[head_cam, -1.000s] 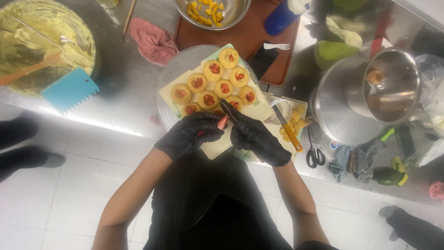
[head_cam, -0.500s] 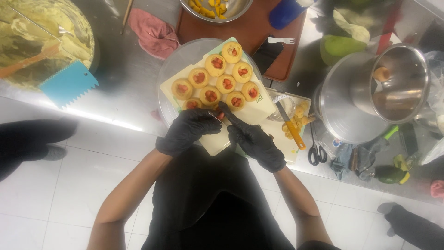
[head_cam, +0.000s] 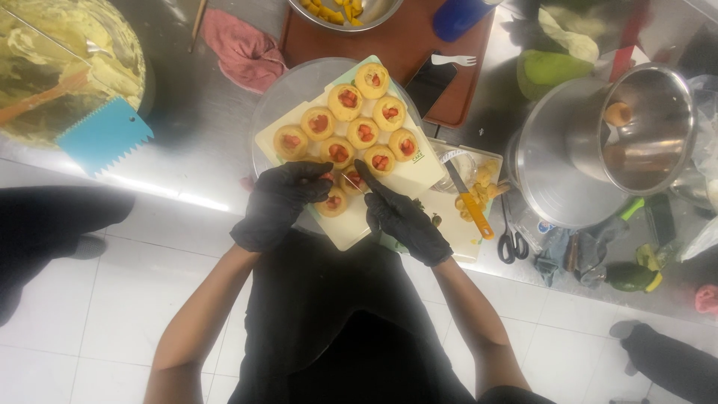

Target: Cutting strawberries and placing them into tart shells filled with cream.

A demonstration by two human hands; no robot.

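A white cutting board (head_cam: pixel 415 176) lies on a round glass plate (head_cam: pixel 288 93) and carries several round dough rings (head_cam: pixel 363 131) with red filling. My left hand (head_cam: pixel 280 202), in a black glove, curls over a ring (head_cam: pixel 334 203) at the board's near edge. Just right of it is my right hand (head_cam: pixel 404 218), also gloved, its index finger stretched toward the rings. A thin metal tool (head_cam: pixel 353 184) shows under that finger, seemingly held by it.
On the steel counter are a big bowl of yellow dough (head_cam: pixel 45 52), a teal scraper (head_cam: pixel 105 136), a pink cloth (head_cam: pixel 243 45), a brown tray (head_cam: pixel 381 45), an orange-handled knife (head_cam: pixel 473 206), scissors (head_cam: pixel 508 243) and a large steel pot (head_cam: pixel 591 150). Someone's shoe (head_cam: pixel 666 359) stands at lower right.
The red piece held between my hands a second ago is no longer visible. Both hands stay at the board's near edge. The dark shape at the left has moved further into view.
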